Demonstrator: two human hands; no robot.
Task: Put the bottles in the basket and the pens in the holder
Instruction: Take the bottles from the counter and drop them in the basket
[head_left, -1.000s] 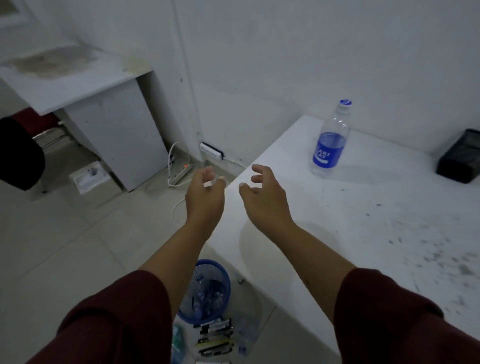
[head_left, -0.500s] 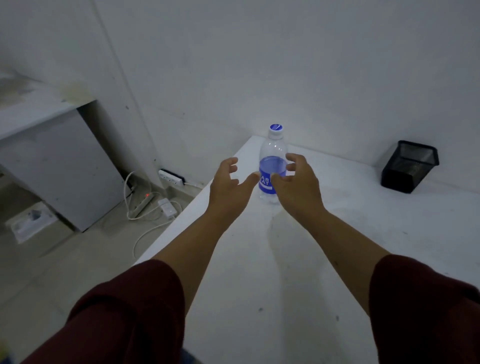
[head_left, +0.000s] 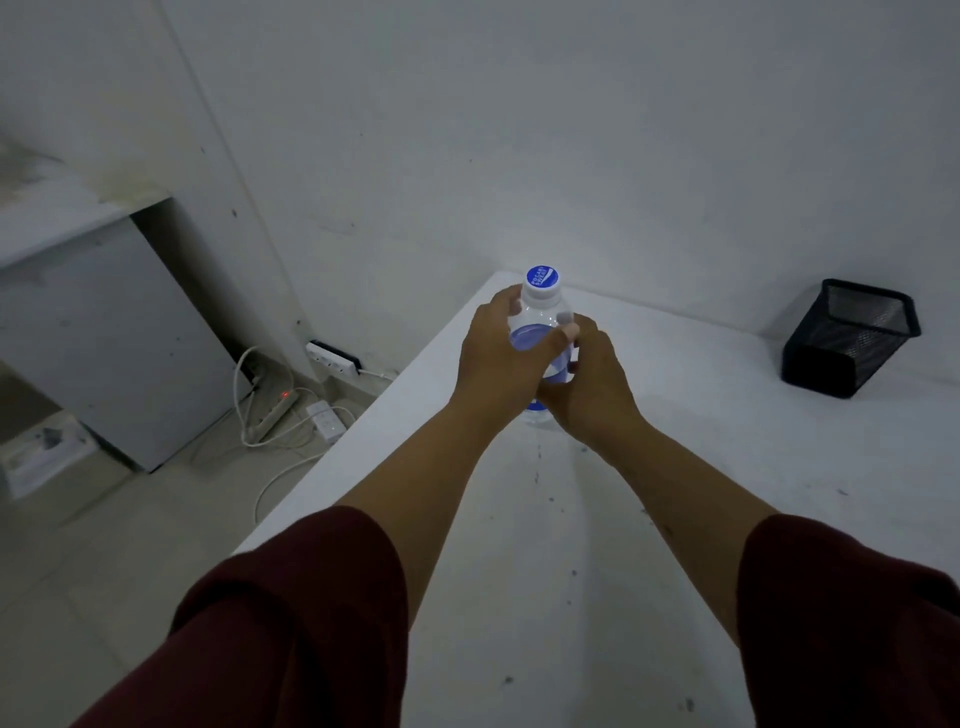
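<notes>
A clear plastic bottle (head_left: 540, 304) with a blue cap and blue label stands upright near the far left corner of the white table (head_left: 675, 519). My left hand (head_left: 498, 358) wraps round its upper body from the left, thumb across the front. My right hand (head_left: 592, 384) grips its lower body from the right. Most of the label is hidden by my fingers. A black mesh pen holder (head_left: 852, 338) sits at the table's far right by the wall. No pens and no basket are in view.
White walls (head_left: 519, 130) close the table's far side. Left of the table, on the tiled floor, lie a power strip (head_left: 272, 410), an adapter and white cables. A grey cabinet (head_left: 104, 332) stands further left.
Both hands reached forward and closed round the bottle; half a second ago they were spread just short of it. The view has swung away from the floor, where a blue basket showed.
</notes>
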